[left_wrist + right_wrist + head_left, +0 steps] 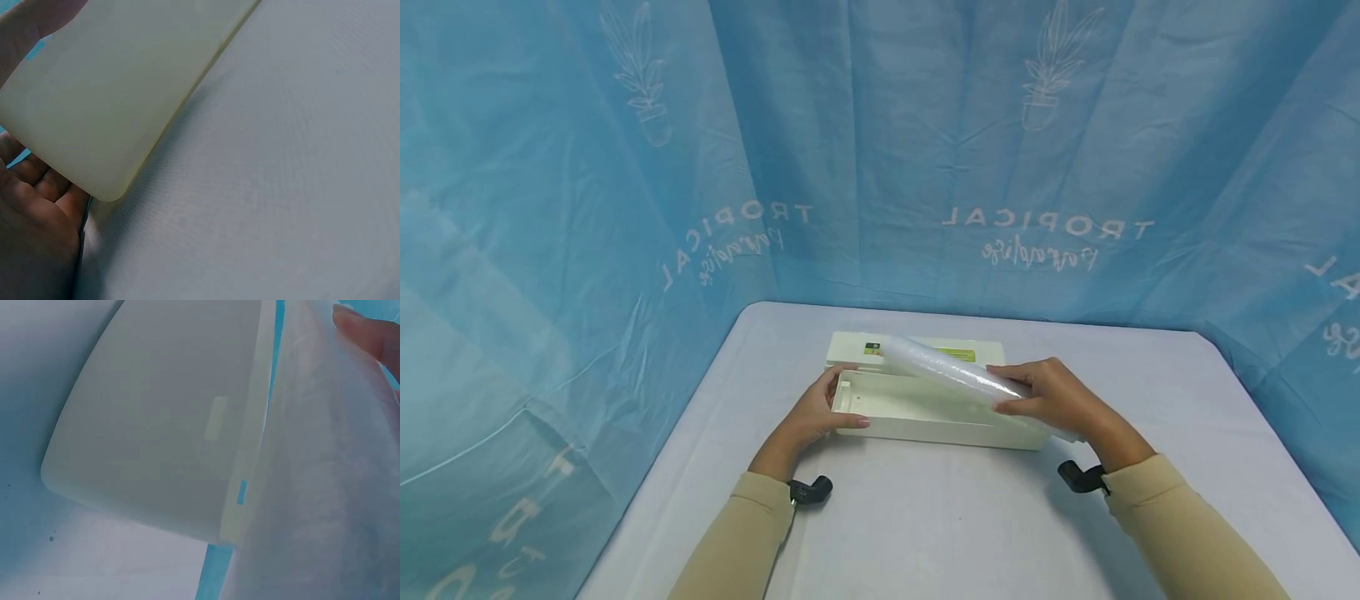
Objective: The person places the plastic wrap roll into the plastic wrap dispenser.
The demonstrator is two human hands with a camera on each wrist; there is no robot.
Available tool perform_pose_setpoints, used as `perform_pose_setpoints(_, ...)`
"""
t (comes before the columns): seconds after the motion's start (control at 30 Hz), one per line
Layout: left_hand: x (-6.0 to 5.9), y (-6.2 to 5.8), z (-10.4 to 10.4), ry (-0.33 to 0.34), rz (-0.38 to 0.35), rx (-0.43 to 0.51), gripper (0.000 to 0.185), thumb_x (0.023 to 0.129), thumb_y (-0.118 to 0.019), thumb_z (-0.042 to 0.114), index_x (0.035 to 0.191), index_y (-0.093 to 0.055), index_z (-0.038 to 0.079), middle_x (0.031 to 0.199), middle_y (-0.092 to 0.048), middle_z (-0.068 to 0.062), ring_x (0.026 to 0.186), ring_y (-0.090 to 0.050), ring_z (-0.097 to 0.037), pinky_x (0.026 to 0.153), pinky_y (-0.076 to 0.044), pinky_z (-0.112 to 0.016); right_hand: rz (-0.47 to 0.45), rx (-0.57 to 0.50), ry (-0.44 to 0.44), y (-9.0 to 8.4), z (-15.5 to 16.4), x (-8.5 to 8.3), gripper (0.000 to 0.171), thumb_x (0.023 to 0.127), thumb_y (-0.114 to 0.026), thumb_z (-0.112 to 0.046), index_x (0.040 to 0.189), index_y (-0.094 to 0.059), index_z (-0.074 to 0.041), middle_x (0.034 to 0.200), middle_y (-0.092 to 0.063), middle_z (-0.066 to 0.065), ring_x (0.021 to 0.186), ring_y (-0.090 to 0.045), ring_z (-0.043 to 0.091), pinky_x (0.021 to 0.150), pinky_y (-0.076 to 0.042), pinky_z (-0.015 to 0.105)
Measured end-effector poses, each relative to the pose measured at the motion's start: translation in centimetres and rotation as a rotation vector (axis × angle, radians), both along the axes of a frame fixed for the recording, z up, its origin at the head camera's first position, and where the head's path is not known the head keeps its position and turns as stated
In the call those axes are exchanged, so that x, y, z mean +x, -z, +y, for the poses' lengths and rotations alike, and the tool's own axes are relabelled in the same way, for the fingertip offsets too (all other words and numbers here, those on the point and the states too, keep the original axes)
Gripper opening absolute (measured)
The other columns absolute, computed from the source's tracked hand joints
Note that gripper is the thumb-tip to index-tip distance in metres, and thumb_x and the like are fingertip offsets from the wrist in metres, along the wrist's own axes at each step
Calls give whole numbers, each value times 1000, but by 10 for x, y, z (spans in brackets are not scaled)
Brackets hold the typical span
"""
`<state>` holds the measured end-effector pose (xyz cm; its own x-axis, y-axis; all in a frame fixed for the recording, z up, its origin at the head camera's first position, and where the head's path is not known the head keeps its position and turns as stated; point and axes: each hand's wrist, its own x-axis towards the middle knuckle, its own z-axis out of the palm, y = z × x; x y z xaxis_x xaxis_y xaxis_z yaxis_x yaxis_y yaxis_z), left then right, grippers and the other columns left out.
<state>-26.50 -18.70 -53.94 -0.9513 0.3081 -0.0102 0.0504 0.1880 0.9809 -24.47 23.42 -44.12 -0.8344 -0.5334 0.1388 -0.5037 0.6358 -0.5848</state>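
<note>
**Cling-film roll held over open dispenser box**

Sleeves and wrist straps, nearest: two beige sleeves; a black wrist-camera mount [811, 489] sits at each cuff.

Left hand [815, 411]: grips the left end of the dispenser box [925, 408], thumb along the front wall, fingers curled round the end wall. The left wrist view shows the palm against the box's rounded corner.

Right hand [1054, 395]: fingers and thumb wrapped round the right end of the cling-film roll [951, 375], holding it tilted, its far end raised above the back of the box.

Dispenser box: cream plastic, long and shallow, lid open, lying on the table [925, 517] across the person's front; trough bare where visible. A green-yellow label [955, 355] shows on the raised lid behind the roll.

Handling note (judgement): seating the roll well calls for levelling it parallel with the trough, keeping the left hand firm on the box so it cannot slide, and lowering both ends evenly to avoid jamming one end.

Table: pale grey cover.

Backdrop, farthest: blue curtain [625, 208] printed "TROPICAL", with plant motifs.
</note>
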Motion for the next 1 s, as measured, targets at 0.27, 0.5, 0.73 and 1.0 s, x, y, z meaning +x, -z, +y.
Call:
perform_pose_setpoints(0.27,2,-1,0,-6,11,-5,105,70,-102,16,157,-44,22,153,-50,-8,127,-58,-30,103,-52,-44,-36,12,-43,1,-2,-5,64,89,-89,-31,144,-66,-9,132,-70,11,92,-66,16,73,-55,31)
perform_pose_setpoints(0.5,1,-1,0,0,22,5,102,71,-100,12,156,-45,21,149,-53,-8,125,-60,-30,101,-54,-43,-64,9,-64,2,-4,-10,63,88,-89,-32,143,-67,-12,130,-71,8,90,-66,14,73,-55,30)
perform_pose_setpoints(0.73,0,0,-1,2,14,5,100,73,-98,6,155,-45,23,147,-55,-6,125,-60,-30,102,-53,-44,-95,-6,-88,-1,-9,-12,58,88,-89,-27,141,-69,-11,129,-72,6,87,-65,14,73,-55,30)
perform_pose_setpoints(1.0,-1,0,0,10,1,20,99,73,-96,2,155,-45,24,145,-56,-6,126,-59,-31,104,-52,-47,-69,27,-142,-7,-13,-18,60,88,-89,-31,141,-68,-12,131,-70,6,87,-65,15,72,-53,30)
